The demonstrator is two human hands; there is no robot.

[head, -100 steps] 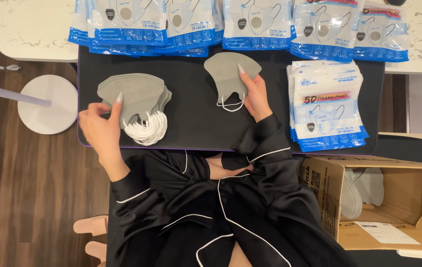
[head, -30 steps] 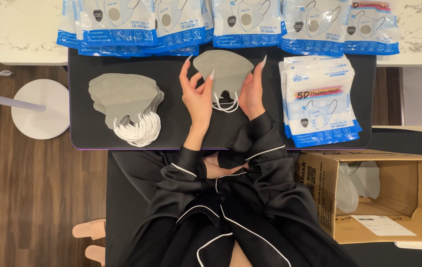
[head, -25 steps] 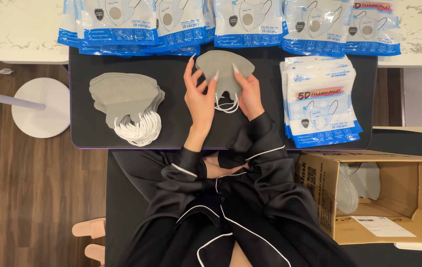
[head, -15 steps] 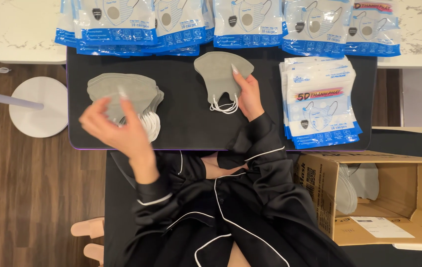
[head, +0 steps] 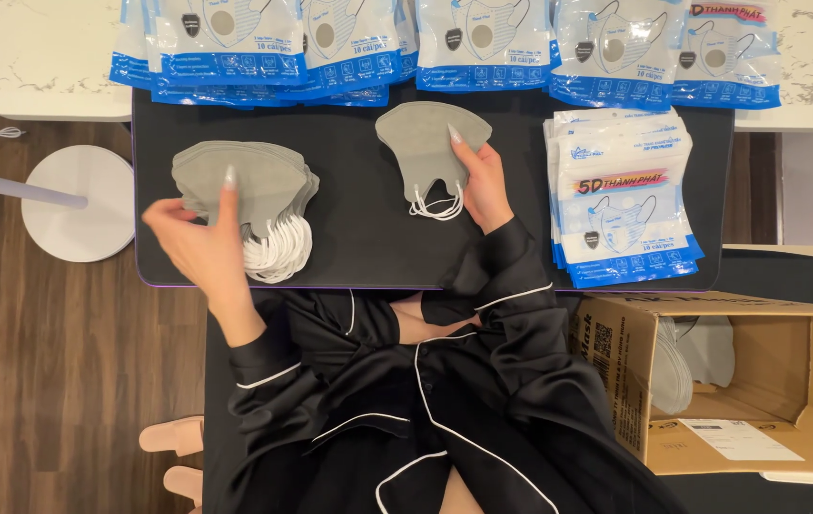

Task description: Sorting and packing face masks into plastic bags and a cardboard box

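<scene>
Our left hand [head: 199,243], which a second ago pressed the small stack of grey masks [head: 430,143] at centre beside our right hand [head: 483,181], now sits at the fanned pile of grey masks [head: 245,186] on the left, fingers touching its top mask.

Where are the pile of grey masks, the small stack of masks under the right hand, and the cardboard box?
pile of grey masks [head: 254,176]: head view, on the top mask's grey cloth.
small stack of masks [head: 421,133]: head view, on the grey front panel.
cardboard box [head: 630,381]: head view, on its brown outer wall.
</scene>
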